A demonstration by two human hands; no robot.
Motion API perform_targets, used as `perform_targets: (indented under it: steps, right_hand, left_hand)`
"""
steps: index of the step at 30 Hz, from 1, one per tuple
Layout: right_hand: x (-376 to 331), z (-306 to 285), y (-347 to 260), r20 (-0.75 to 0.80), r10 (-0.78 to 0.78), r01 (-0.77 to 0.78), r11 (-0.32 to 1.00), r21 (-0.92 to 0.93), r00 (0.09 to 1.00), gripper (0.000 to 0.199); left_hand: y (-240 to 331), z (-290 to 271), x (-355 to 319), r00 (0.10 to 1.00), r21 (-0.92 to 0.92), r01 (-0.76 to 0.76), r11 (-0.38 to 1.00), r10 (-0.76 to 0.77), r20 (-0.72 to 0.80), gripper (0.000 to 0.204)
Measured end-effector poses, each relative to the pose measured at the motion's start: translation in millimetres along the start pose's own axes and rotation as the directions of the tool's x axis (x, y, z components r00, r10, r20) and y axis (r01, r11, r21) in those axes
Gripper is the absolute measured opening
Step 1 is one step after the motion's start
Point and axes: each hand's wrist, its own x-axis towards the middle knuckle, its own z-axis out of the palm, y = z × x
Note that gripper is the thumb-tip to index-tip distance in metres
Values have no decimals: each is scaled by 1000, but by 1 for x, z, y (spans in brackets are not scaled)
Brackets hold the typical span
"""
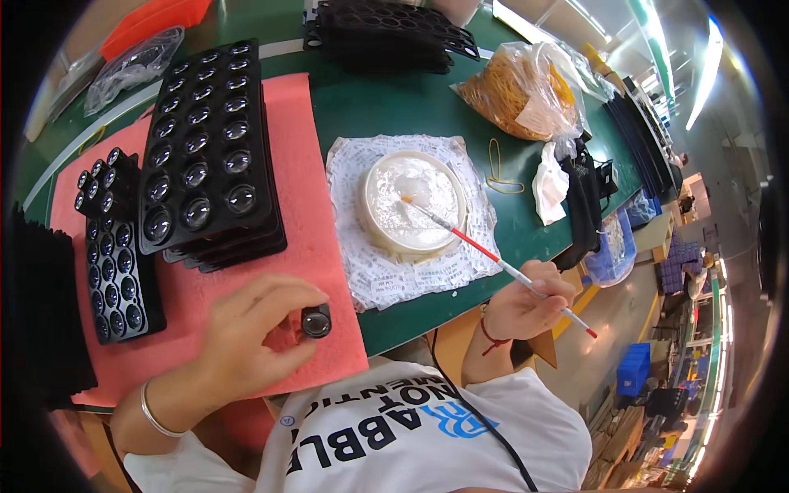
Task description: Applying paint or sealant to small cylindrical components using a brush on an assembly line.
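Observation:
My left hand (255,333) has its thumb and fingers curved around a short black lens barrel (316,322), pinched at the fingertips over the edge of the pink mat (300,181). Glass shows in the barrel's upturned end. In my right hand (534,302) is a thin paintbrush (485,251) with a white and red handle, held like a pen. Its orange-tinted tip rests in a round white tub (371,214) of glossy whitish paste. Beneath the tub lies a crumpled printed paper sheet (349,271).
Stacked black trays (177,144) of round lenses stand on the mat. Left of them are a smaller lens tray (111,279) and several black barrels (107,185). A rubber-band bag (522,94), loose band (494,168), white tissue (551,185) and empty black trays (386,37) lie on the green table.

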Motion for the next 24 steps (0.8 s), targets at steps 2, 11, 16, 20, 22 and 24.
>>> perform_targets:
  steps: [2,11,16,20,22,24]
  right_hand:
    - [0,3,0,10,14,-14,1000,-3,1000,32]
    - [6,6,0,-67,384,-333,864,378,921,24]
    - [-1,15,-7,72,493,-415,635,651,867,24]
    - [-9,19,-12,247,426,-478,606,636,870,26]
    - [-11,19,-14,308,401,-502,614,609,863,26]
    - [-13,17,-12,336,389,-513,601,613,858,26]
  left_hand:
    - [1,-1,-2,997,-37,74,997,-74,19,36]
    - [-6,-3,-10,860,-369,500,783,-499,107,28]
    - [-11,-4,-7,819,-488,550,678,-554,153,27]
    - [-6,-11,-4,805,-451,581,678,-563,190,26]
    - [-5,-13,-5,796,-443,592,673,-575,190,26]
    - [-6,-12,-5,792,-434,599,673,-576,200,26]
